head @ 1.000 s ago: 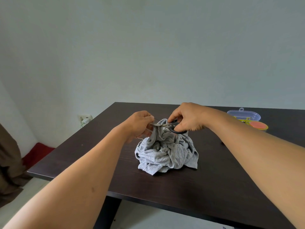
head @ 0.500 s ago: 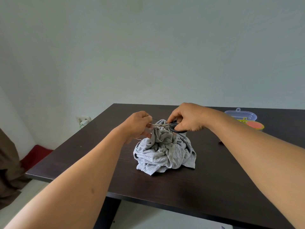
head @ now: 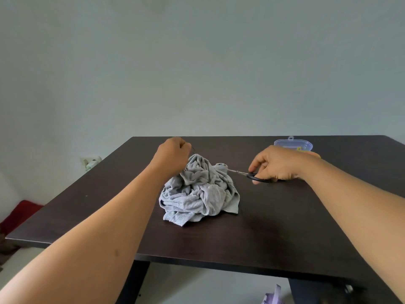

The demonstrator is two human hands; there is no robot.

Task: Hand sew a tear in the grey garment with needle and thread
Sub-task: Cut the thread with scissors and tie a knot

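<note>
On dark table [head: 285, 227], left to right: wall socket [head: 91, 161] beyond the edge; left hand [head: 173, 155], fingers curled, pinching a dark thread [head: 194, 151] pulled up from the cloth, needle not discernible; grey garment [head: 197, 189], bunched in a heap at table centre, tear hidden; scissors [head: 252, 174], blades closed, gripped by right hand [head: 276, 164]; clear plastic sewing box [head: 292, 144] behind. Judged status: stitching apparently finished, thread likely being trimmed; tidying remains.

Crumpled grey garment [head: 198, 189] heaped on the dark table [head: 285, 227], its peak tented up by dark thread [head: 193, 150]
</note>
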